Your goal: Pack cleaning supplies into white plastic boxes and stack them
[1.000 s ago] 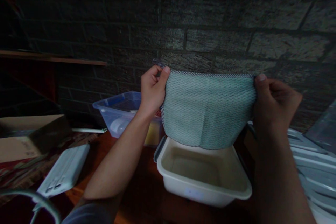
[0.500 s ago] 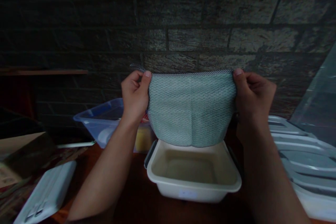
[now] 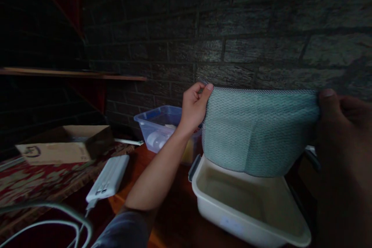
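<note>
A pale green cloth (image 3: 258, 131) with a black-and-white checked edge hangs stretched between my two hands. My left hand (image 3: 196, 104) pinches its upper left corner between thumb and fingers. At the upper right corner, my right hand (image 3: 345, 120) grips the cloth with the thumb on top; the rest of that hand is dark. Below the cloth stands a cream plastic bin (image 3: 212, 201) with a grey side latch, its inside bare where I can see it. The cloth's lower edge overlaps the bin's far rim in view.
Behind my left hand is a clear blue plastic tub (image 3: 142, 124) with items inside. Further left are a cardboard box (image 3: 58, 153), a white power bank (image 3: 109, 178) and a looped cable (image 3: 69, 209). A brick wall (image 3: 162, 50) and a wooden shelf (image 3: 116, 75) stand behind.
The view has turned left, so the cloth, hands and bin appear further right. The cardboard box and cable now show more. Both hands still hold the cloth spread.
</note>
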{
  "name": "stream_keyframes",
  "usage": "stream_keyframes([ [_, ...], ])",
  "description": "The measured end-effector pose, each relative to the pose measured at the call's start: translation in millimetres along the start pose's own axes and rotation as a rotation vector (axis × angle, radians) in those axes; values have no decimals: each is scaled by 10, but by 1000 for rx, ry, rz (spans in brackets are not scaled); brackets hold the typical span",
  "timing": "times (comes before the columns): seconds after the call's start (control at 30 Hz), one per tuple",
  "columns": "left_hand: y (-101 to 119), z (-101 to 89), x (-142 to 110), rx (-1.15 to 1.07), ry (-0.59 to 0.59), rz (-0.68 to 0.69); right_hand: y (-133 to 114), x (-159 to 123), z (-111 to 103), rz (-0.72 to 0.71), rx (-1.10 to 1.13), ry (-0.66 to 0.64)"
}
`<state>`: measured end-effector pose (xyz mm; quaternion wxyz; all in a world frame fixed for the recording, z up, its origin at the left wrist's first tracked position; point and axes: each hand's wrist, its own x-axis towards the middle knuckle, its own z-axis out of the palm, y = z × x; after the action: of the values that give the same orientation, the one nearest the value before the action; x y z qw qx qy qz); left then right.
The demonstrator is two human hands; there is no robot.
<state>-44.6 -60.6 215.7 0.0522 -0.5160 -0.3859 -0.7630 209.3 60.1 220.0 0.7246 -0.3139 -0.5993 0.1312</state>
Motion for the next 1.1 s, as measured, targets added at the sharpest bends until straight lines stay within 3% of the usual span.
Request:
stream_keyframes([
  [0.17,-56,-64,42,6,35,0,-2,-8,13,5,210,-83],
  [0.37,-269,-158,154,33,110,-23,-15,-2,35,189,641,-348],
  [0.67,-368,-199,179,70,174,-49,-62,12,-26,244,786,-523],
  [1.0,-208,-118,158,-169,127,-234,22,61,-7,198,693,-422],
  [1.1,-152,-108,135,-223,93,-260,17,53,-45,247,686,-394],
])
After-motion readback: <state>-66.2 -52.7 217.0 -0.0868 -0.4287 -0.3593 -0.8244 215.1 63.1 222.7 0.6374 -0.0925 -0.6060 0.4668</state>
